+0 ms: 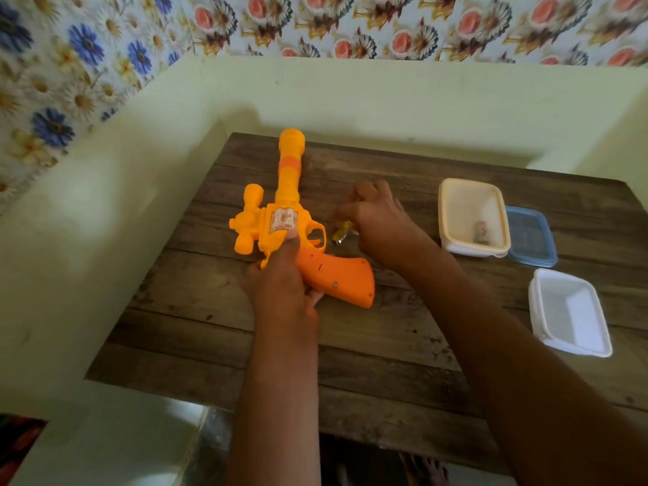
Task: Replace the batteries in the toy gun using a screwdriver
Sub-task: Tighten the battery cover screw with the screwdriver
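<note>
An orange toy gun [280, 219] lies on the wooden table [385, 363], barrel pointing away and grip toward the right. My left hand [280, 285] grips it at the base of the grip, one finger stretched onto the sticker on its body. Just right of the trigger guard, my right hand [375, 219] has its fingers curled and holds a small yellow battery [343, 232], whose end pokes out below the hand. No screwdriver is visible.
A cream plastic box [452, 219] with a small item inside stands at the right, a blue lid [533, 236] beside it. A white empty box [575, 345] sits nearer the right edge. Pale walls close in behind and to the left.
</note>
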`<state>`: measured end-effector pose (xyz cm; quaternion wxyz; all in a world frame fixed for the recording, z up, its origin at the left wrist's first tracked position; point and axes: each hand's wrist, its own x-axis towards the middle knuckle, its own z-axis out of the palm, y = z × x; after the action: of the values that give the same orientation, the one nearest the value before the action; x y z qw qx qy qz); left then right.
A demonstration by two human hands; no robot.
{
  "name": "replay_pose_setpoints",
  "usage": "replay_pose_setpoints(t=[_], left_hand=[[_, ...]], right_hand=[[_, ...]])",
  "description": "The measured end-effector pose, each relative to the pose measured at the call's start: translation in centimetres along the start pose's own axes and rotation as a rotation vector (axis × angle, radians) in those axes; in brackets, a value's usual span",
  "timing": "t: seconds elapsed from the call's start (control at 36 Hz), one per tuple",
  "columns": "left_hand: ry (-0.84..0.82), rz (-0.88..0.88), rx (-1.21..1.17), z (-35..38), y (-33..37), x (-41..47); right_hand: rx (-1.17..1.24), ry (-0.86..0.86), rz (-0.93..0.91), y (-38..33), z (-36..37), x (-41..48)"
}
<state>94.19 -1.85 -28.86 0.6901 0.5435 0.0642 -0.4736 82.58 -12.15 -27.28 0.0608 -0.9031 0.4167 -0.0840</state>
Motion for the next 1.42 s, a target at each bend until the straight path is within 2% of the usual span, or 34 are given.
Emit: replay_pose_setpoints(t=[0.14, 0.31, 0.39, 0.5, 0.58, 0.64, 0.78, 1.0, 1.28, 1.42], left_hand=[[-0.015, 0.006, -0.002, -0.4, 0.2, 0.5], [-0.036, 0.026, 0.037, -1.0, 0.1, 0.6], [-0.032, 0.018, 0.044, -0.8, 0.1, 0.2], [-0.033, 0.021, 0.121, -0.6, -0.3, -0.2], [-0.032, 0.004, 0.148, -0.2, -0.3, -0.2], [-0.039, 0.004, 0.164, -0.1, -0.3, 0.1], [-0.045, 0.0, 0.207, 0.3, -0.5, 0.2], [-0.041, -0.014, 0.23, 0.2, -0.4, 0.7], [-0.04, -0.018, 0.245, 0.3, -0.4, 0.6], [-0.046, -0.021, 0.253, 0.3, -0.3, 0.5]], right_hand=[[-0.088, 0.075, -0.071, -0.1, -0.1, 0.7], [0.062, 0.323, -0.155, -2.2, -2.4, -3.1], [0.285, 0.423, -0.153, -2.9, -3.1, -5.7], [0.687, 0.473, -0.015, -3.5, -3.2, -8.9], [0.976, 0.655, 0.001, -3.7, -1.9, -10.0], [1.175, 0.716, 0.043, -3.9, -1.2, -10.2], [1.532, 0.667, 0.226, -4.4, -1.0, -9.8], [1.673, 0.569, 0.368, -3.7, 0.0, -8.8], [1.681, 0.511, 0.34, -3.1, 0.5, -8.8], [1.58, 0.507, 0.302, -3.2, 0.3, -8.8]])
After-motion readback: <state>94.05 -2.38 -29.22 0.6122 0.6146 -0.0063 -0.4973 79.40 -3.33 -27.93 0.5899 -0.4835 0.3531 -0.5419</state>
